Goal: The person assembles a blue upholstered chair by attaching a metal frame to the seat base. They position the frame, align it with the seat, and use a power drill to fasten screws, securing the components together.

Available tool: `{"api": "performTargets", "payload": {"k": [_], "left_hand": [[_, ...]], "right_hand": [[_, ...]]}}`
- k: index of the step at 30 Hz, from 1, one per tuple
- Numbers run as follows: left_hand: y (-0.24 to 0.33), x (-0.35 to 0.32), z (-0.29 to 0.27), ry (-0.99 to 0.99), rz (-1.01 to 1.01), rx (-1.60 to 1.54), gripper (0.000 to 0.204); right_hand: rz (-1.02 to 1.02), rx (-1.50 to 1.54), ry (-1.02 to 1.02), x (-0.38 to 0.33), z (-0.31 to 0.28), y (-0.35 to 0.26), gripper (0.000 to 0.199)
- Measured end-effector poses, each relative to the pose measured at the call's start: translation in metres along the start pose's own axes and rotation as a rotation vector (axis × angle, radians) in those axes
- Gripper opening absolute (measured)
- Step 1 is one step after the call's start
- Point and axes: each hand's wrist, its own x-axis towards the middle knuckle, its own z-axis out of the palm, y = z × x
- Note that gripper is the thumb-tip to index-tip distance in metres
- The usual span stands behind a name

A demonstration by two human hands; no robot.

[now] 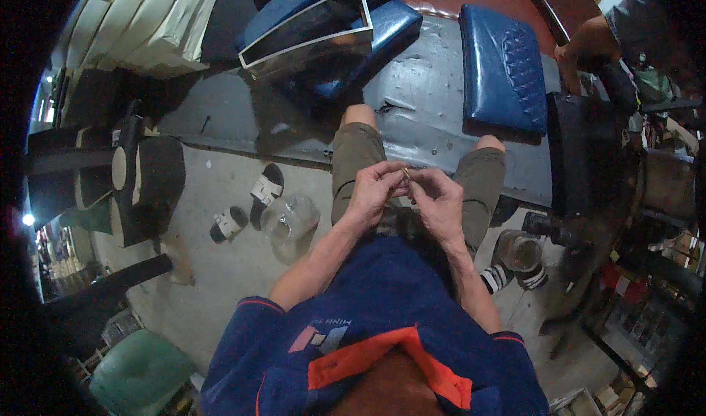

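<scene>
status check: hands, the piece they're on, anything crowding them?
Left hand and right hand together over the lap, fingertips pinching a small brownish piece; too small to identify. Clear plastic jug on floor to the left, apart. Nothing crowding the hands.

Blue quilted cushion (502, 67), olive shorts (357, 155), navy shirt (382, 320) with orange collar, green stool (140, 372).

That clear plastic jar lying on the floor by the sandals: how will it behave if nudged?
The clear plastic jar lies on its side on bare concrete, so it probably rolls. It looks empty, so likely light, and thin-walled enough to dent rather than break.
</scene>
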Motion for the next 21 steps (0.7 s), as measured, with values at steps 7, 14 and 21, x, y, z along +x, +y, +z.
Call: {"api": "performTargets", "payload": {"k": [7, 14, 21], "left_hand": [[-0.012, 0.001, -0.006, 0.056, -0.013, -0.027, 0.025], [-0.002, -0.004, 0.004, 0.095, -0.029, -0.045, 0.027], [0.000, -0.011, 0.008, 0.102, -0.027, -0.047, 0.029]], "right_hand": [[0.026, -0.026, -0.005, -0.001, 0.005, -0.010, 0.014], [0.040, -0.109, -0.014, -0.002, 0.003, -0.007, 0.015], [0.049, -0.041, 0.052, -0.012, 0.001, 0.005, 0.018]]}}
